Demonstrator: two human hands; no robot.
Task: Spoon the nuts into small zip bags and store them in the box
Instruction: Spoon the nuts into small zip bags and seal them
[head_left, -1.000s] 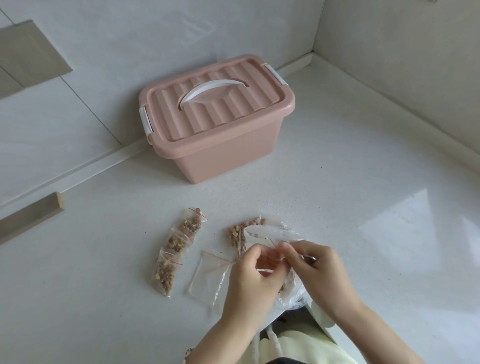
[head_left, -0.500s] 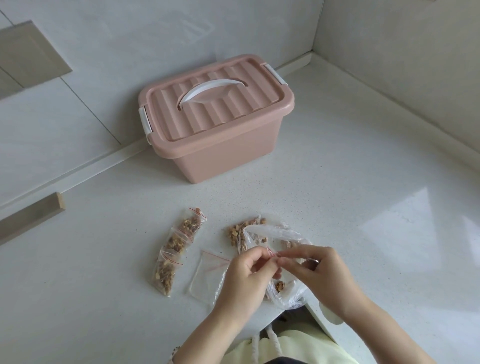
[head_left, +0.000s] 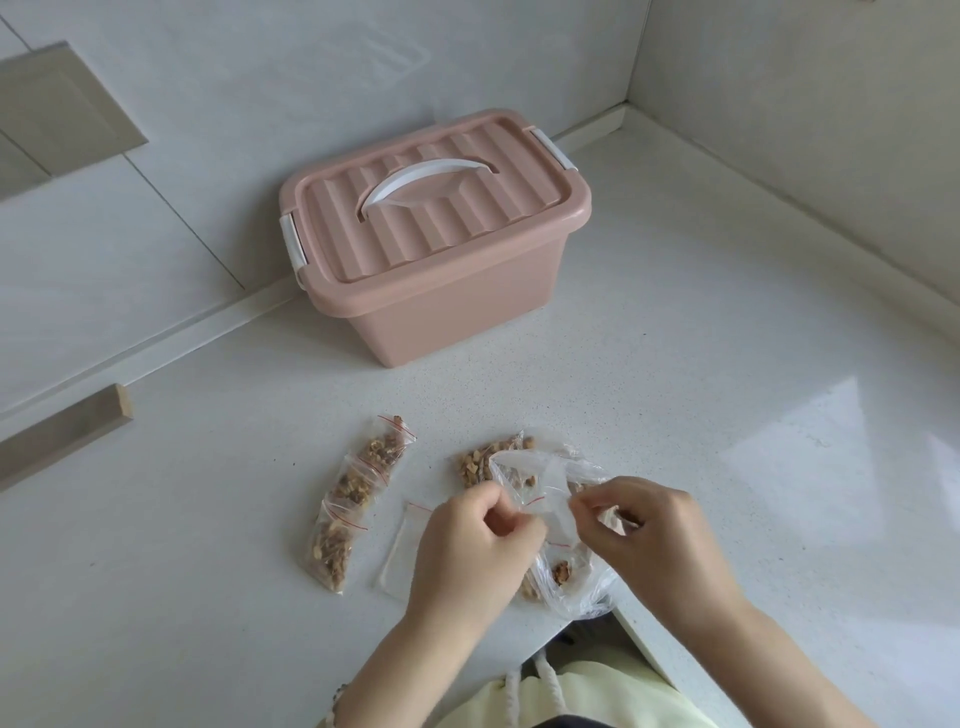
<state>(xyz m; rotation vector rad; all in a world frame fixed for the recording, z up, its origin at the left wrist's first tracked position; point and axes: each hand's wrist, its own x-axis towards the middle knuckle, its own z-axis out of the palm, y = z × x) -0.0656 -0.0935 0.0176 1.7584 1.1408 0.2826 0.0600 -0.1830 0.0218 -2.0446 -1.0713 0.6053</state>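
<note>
My left hand (head_left: 470, 545) and my right hand (head_left: 654, 535) each pinch one side of a small clear zip bag (head_left: 551, 512) with a red seal line, held over a large crumpled plastic bag of nuts (head_left: 524, 465). Loose nut pieces show inside that big bag. Three filled small zip bags (head_left: 353, 499) lie in a row to the left. An empty small zip bag (head_left: 402, 551) lies flat beside my left hand. The pink box (head_left: 441, 291) with a white handle stands shut at the back. No spoon shows.
The white counter (head_left: 727, 364) meets tiled walls at the back and right. A wooden strip (head_left: 62, 431) juts in at the left. The counter's front edge runs just below my hands, with a pale yellow garment (head_left: 582, 696) beneath.
My hands have drawn apart, spreading the small zip bag between them. Everything else on the counter stays where it was.
</note>
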